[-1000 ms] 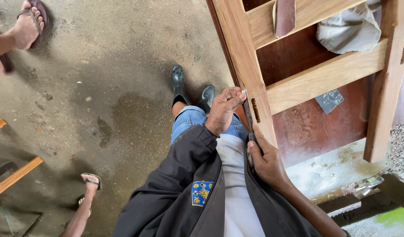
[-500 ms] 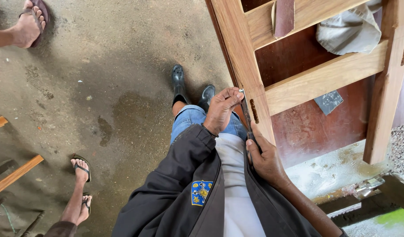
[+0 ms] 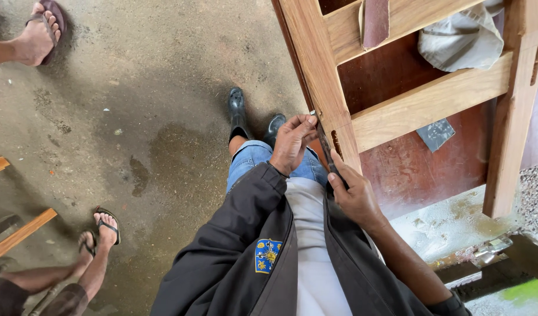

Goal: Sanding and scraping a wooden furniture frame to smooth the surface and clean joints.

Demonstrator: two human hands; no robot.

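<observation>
While the person stands w/ black boots (image 3: 238, 112) on the concrete floor (image 3: 134, 117), both hands work a thin dark file (image 3: 325, 153) along the edge of a pale wooden frame (image 3: 315, 64). Left hand (image 3: 292, 143) is curled, fingertips pinched on the file's far end, right at the frame's upright, just above a small slot (image 3: 337, 144) cut in the wood. Right hand (image 3: 353, 196) is closed round the file's near end, thumb laid along it, close to the person's white shirt & open dark jacket (image 3: 234, 251). File lies against the frame's left edge, running from one hand to the other; most of its length is hidden by fingers. Behind the frame sits a reddish-brown panel (image 3: 415, 169) w/ a grey scrap of sandpaper (image 3: 436, 133) on it; a strip of brown sandpaper (image 3: 374, 20) hangs over the upper rail, and a pale cloth (image 3: 462, 38) is bunched at top right. Other people's feet in sandals show at top left (image 3: 38, 32) & bottom left (image 3: 102, 225), well apart from the hands. Wooden slats (image 3: 17, 234) lie at the left edge.
</observation>
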